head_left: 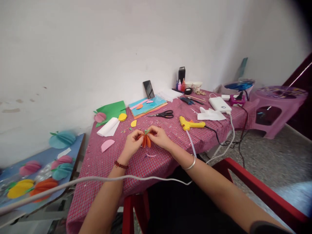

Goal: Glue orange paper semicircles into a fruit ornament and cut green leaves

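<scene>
An orange folded paper piece (145, 141) with a bit of green at its top is held between both hands, just above the checked tablecloth (97, 169). My left hand (133, 143) pinches its left side. On its right side, the fingers of my right hand (159, 136) are closed. A yellow glue gun (191, 124) lies to the right of my right hand, and black-handled scissors (165, 114) lie behind the hands. To the left are a pink half-round paper (107, 145) and a small yellow paper piece (133, 123).
Green paper (113, 112) and stacked coloured sheets (138, 105) lie near the wall. A white power bank (220, 104) sits at the right. A white cable (136, 177) crosses over my forearms. Several paper fruits, one yellow (20, 188), rest on the blue side table (79, 143).
</scene>
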The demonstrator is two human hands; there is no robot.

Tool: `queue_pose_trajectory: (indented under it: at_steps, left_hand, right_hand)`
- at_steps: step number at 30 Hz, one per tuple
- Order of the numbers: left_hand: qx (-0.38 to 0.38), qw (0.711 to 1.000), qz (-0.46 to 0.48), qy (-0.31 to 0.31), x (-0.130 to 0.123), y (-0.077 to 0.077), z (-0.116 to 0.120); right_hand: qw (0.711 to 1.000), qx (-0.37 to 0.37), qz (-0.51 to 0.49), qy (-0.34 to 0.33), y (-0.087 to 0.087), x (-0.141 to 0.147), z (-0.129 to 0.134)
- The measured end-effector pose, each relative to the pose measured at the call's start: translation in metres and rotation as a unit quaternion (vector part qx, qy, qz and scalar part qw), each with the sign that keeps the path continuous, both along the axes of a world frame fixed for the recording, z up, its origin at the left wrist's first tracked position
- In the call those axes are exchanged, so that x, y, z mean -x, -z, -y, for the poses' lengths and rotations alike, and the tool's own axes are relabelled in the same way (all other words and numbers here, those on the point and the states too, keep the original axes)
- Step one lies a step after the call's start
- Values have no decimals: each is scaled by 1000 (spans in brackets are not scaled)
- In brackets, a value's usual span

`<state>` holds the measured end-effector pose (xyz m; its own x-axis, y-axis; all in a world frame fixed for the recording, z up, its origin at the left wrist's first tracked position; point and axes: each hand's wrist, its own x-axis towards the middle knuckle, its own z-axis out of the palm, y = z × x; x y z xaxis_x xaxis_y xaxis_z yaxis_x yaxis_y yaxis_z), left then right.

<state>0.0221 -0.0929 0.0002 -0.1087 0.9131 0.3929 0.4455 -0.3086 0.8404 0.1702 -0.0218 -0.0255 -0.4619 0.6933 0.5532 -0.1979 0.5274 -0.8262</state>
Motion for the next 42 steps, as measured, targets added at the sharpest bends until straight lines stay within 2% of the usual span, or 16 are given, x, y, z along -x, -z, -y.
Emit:
queue_pose_trajectory:
  at_steps: [9, 20, 27, 34, 42]
  left_hand:
    - [-18, 1000, -9, 3, 0, 0, 2]
    - [-21, 999, 34, 21, -3, 0, 0]
    - [-34, 998, 41, 26, -9, -6, -1]
    - [-29, 999, 30, -2, -4, 2, 1]
    - [-25, 997, 58, -43, -5, 6, -1]
  right_hand:
    - [1000, -7, 20, -14, 1, -1, -1]
    - [996, -87, 26, 11, 1, -4, 0]
    - [999, -49, -8, 10, -6, -5, 1]
    - [1000, -18, -16, -17, -6, -6, -1]
    - [999, -21, -10, -25, -7, -7, -1]
